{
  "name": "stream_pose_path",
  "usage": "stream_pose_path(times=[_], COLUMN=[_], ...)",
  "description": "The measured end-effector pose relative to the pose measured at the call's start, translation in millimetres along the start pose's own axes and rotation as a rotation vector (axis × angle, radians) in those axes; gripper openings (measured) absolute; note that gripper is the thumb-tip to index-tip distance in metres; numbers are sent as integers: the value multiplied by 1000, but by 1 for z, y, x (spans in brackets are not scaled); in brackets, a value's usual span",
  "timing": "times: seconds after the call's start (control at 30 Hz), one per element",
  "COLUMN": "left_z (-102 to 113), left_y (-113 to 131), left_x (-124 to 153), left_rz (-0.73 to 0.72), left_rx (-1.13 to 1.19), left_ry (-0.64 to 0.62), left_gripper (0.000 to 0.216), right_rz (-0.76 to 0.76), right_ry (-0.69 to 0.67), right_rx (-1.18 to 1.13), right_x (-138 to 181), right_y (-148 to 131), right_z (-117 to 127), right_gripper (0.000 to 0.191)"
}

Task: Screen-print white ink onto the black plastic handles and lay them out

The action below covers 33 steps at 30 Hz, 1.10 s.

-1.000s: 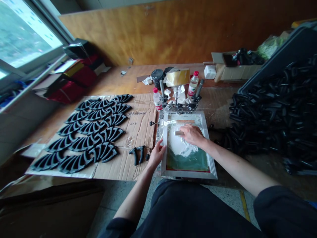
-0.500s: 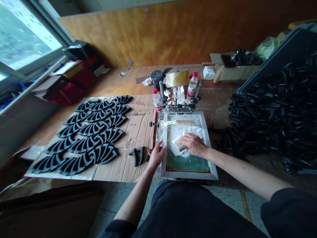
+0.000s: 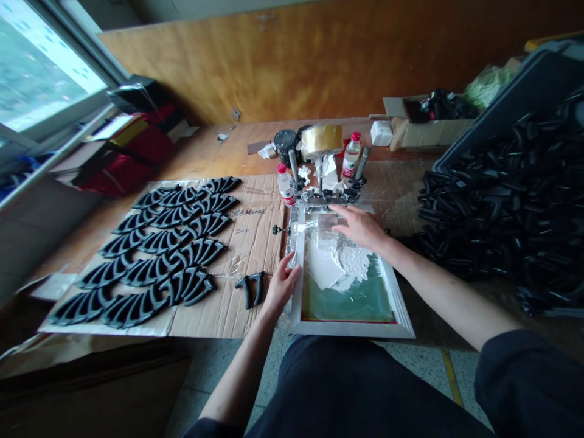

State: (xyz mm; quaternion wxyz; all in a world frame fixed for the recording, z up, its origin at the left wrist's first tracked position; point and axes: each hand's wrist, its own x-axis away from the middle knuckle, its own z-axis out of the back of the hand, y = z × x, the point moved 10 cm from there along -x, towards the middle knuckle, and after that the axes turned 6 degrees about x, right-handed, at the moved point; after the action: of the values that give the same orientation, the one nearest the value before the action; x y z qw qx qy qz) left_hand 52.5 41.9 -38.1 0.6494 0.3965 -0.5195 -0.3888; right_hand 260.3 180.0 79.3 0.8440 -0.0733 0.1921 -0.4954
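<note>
A silver-edged screen printing frame (image 3: 356,328) with a green mesh (image 3: 340,307) lies in front of me, hinged at its far end to a metal clamp (image 3: 323,196). White paste (image 3: 328,264) is spread thickly over the middle of the mesh. A squeegee (image 3: 327,231) with a pale, smeared face rests at the far part of the screen. My right hand (image 3: 360,228) is over the squeegee's right side, fingers stretched out and spread. Beside the frame's left edge is my left hand (image 3: 283,283), thumb and fingers apart, nothing visible in it.
Rows of black curved handles (image 3: 150,264) lie on cardboard (image 3: 253,213) at left, with two more handles (image 3: 250,287) nearer me. A large heap of black parts (image 3: 483,213) spills from a grey bin (image 3: 506,91) at right. Red-capped bottles (image 3: 352,157) stand behind the clamp.
My right hand has moved the squeegee away from me to the screen's far end and loosened its fingers. The frame's near edge appears lower and wider. My left hand has shifted slightly left.
</note>
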Motion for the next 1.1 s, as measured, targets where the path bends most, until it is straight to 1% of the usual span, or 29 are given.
stream_pose_path(times=[0.03, 0.1, 0.13, 0.17, 0.2, 0.23, 0.27, 0.33, 0.37, 0.4, 0.43, 0.47, 0.5, 0.53, 0.57, 0.63, 0.67, 0.7, 0.73, 0.77, 0.8, 0.83, 0.87, 0.9, 0.93, 1.0, 1.03, 1.07, 1.1], left_z=[2, 4, 5, 5, 6, 6, 7, 6, 5, 4, 3, 1, -5, -17, -35, -81, -94, -101, -99, -89, -74, -53, -27, 3, 37, 102, 128, 148, 161], left_y=[11, 37, 52, 67, 83, 100, 116, 143, 151, 153, 150, 141, 125, 102, 75, 14, -8, -24, -36, -44, -50, -55, -60, -65, -73, -95, -106, -117, -126], left_x=[3, 8, 8, 7, 4, 0, -5, -15, -19, -22, -22, -21, -17, -13, -6, 17, 29, 38, 43, 44, 43, 40, 35, 31, 28, 28, 30, 32, 33], left_rz=[-6, -35, -63, -101, -150, -208, -270, -365, -387, -394, -388, -364, -309, -215, -94, 208, 281, 316, 321, 305, 280, 253, 229, 212, 206, 269, 313, 353, 379], left_rx=[46, 131, 168, 209, 255, 305, 352, 416, 434, 452, 478, 504, 520, 521, 513, 467, 484, 518, 555, 580, 583, 554, 493, 393, 274, 12, -91, -181, -252], left_ry=[1, 10, 16, 20, 27, 36, 49, 56, 60, 75, 100, 131, 145, 121, 67, -150, -191, -192, -150, -89, -25, 39, 104, 172, 257, 417, 468, 497, 508], left_gripper=[64, 58, 57, 57, 58, 58, 57, 54, 53, 53, 53, 54, 55, 57, 59, 63, 62, 61, 58, 56, 54, 53, 52, 50, 49, 47, 47, 47, 47], right_rz=[-41, -170, -242, -298, -326, -325, -302, -200, -140, -84, -44, -27, -40, -80, -127, -169, -150, -94, -14, 74, 147, 190, 189, 146, 78, -74, -130, -165, -182], right_ry=[59, 202, 250, 267, 251, 211, 160, 56, 7, -47, -104, -160, -208, -241, -258, -242, -212, -181, -159, -148, -144, -143, -139, -127, -111, -79, -72, -70, -75], right_rx=[-20, -69, -81, -83, -80, -77, -77, -75, -58, -23, 24, 73, 110, 124, 118, 65, 33, -2, -46, -98, -153, -208, -257, -289, -299, -280, -262, -246, -237], right_x=[0, 12, 22, 34, 46, 57, 67, 85, 92, 98, 102, 105, 107, 108, 109, 111, 112, 113, 114, 116, 118, 119, 119, 117, 115, 113, 113, 114, 115], right_y=[18, 66, 89, 108, 120, 124, 120, 92, 72, 52, 34, 21, 13, 8, 4, -11, -23, -39, -57, -73, -83, -86, -79, -63, -41, 9, 31, 49, 61], right_z=[15, 43, 50, 50, 43, 30, 14, -25, -44, -61, -77, -89, -98, -103, -104, -99, -94, -89, -85, -82, -79, -75, -71, -66, -62, -56, -55, -55, -56], right_gripper=[46, 35, 31, 28, 27, 28, 30, 30, 30, 28, 24, 19, 13, 9, 7, 7, 7, 7, 7, 8, 9, 9, 8, 8, 9, 12, 13, 14, 14])
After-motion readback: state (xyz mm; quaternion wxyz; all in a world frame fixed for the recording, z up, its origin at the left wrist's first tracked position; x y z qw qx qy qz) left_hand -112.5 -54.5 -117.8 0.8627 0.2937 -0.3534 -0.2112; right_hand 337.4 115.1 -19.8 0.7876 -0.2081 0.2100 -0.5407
